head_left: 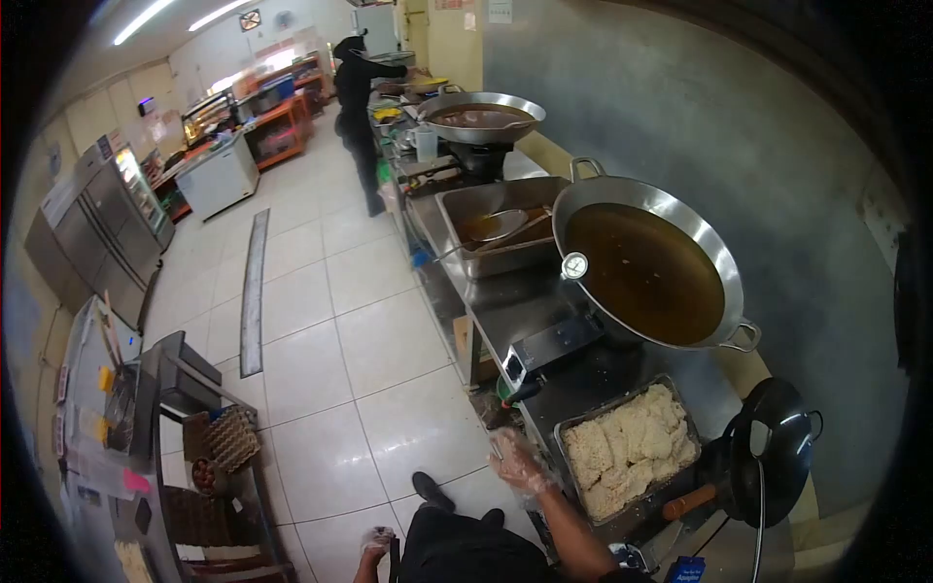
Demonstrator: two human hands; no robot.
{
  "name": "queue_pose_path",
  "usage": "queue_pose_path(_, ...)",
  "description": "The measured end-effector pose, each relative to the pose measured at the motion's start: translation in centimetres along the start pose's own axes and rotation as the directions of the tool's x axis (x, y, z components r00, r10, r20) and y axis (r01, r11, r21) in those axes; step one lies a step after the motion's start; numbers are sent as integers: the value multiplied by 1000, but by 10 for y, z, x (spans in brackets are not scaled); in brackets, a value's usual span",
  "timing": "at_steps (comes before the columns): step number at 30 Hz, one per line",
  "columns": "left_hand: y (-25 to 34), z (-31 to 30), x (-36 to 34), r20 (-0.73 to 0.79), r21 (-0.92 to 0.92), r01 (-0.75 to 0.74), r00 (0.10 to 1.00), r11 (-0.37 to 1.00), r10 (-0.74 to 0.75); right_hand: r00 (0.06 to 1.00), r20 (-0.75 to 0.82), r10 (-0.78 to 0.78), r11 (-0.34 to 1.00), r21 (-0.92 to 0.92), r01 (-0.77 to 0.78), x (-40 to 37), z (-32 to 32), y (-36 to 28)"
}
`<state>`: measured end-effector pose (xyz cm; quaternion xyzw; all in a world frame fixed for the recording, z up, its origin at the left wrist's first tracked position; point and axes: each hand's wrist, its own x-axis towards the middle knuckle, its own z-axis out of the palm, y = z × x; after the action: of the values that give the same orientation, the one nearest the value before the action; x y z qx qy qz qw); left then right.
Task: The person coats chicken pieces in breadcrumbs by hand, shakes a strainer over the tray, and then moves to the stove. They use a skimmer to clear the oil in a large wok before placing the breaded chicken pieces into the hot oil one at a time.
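My right hand (520,462), in a clear plastic glove, is beside the counter's front edge, just left of a metal tray (566,468). Its fingers are loosely bent and apart, with no held object showing. Breaded, crumb-coated pieces (632,447) fill the tray in a pale heap. Low by my dark clothing, my gloved left hand (377,540) has its fingers curled; I cannot tell what, if anything, is inside. Beyond the tray stands a wide two-handled wok (714,233) of brown oil, a dial thermometer (574,265) clipped to its rim.
A deep metal pan (466,204) holds a strainer (501,225); behind it sits a second oil-filled wok (520,100). A dark pan (777,437) with a wooden handle lies right of the tray. A person (355,107) works farther along the counter. Shelving with egg trays (233,437) stands left.
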<state>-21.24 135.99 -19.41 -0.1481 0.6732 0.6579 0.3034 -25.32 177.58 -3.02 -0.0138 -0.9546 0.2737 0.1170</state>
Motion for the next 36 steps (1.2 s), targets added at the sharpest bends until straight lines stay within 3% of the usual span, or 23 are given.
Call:
queue_pose_path(2, 0, -5, 30, -96, 261, 83, 994, 962, -60, 999, -36, 39, 987, -157, -44, 51, -74, -33)
queue_pose_path(3, 1, -9, 51, -145, 381, 125, 987, 916, -74, 990, -139, 31, 972, -225, -62, 77, -107, -46)
queue_pose_path(4, -30, -29, 80, -67, 338, 98, 995, 936, -80, 972, -236, 10, 953, -293, -81, 102, -136, -57)
queue_pose_path(7, -16, -35, 97, 47, 292, 54, 996, 955, -71, 794, -571, -209, 923, -384, -33, 168, -204, -87)
queue_pose_path(8, -34, -45, 120, -43, 377, 101, 995, 921, -92, 775, -588, -231, 900, -432, -60, 185, -217, -91)
queue_pose_path(9, -34, -60, 133, -15, 393, 122, 992, 911, -127, 770, -582, -261, 808, -568, -155, 200, -219, -84)
queue_pose_path(11, -28, -78, 155, 45, 421, 169, 977, 891, -207, 915, -390, -98, 609, -751, -255, 218, -214, -49)
queue_pose_path(12, -20, -91, 162, 311, 638, -386, 921, 666, 236, 969, -240, 59, 663, -716, -218, 224, -221, -50)
queue_pose_path(13, -20, -109, 190, 300, 395, -266, 942, 879, 151, 949, -314, -6, 660, -714, -232, 233, -220, -57)
queue_pose_path(14, -22, -128, 215, 316, 119, -92, 947, 989, 51, 923, -380, -66, 662, -709, -245, 237, -215, -63)
queue_pose_path(15, -17, -136, 227, 359, -154, 113, 932, 982, -51, 890, -440, -119, 666, -700, -257, 241, -210, -67)
queue_pose_path(16, -12, -139, 237, 301, -190, 156, 949, 969, -94, 883, -444, -153, 625, -736, -261, 246, -206, -66)
queue_pose_path(18, 20, -152, 249, 185, -243, 234, 964, 942, -192, 921, -385, 57, 579, -739, -345, 246, -197, -60)
queue_pose_path(19, 37, -159, 258, 157, -241, 242, 965, 940, -208, 921, -358, 156, 553, -741, -382, 249, -196, -59)
queue_pose_path(20, 53, -164, 269, 127, -250, 246, 967, 937, -220, 924, -380, 50, 615, -717, -328, 251, -199, -70)
queue_pose_path(24, 101, -186, 313, 1, -262, 264, 962, 928, -274, 818, -566, -101, 643, -665, -380, 254, -201, -70)
queue_pose_path(27, 122, -178, 333, -75, 107, 23, 997, 994, -15, 777, -626, 65, 656, -560, -506, 258, -209, -64)
queue_pose_path(31, 150, -153, 349, 128, 41, 0, 992, 999, -5, 781, -601, 169, 695, -489, -527, 275, -215, -57)
queue_pose_path(34, 163, -121, 356, 182, -246, 211, 969, 946, -168, 779, -593, 203, 705, -464, -537, 277, -217, -44)
queue_pose_path(35, 157, -117, 357, 269, 115, -26, 963, 993, -6, 784, -586, 205, 711, -462, -531, 278, -218, -41)
queue_pose_path(36, 158, -105, 356, 233, 172, 2, 972, 985, -43, 782, -594, 190, 716, -461, -524, 280, -219, -38)
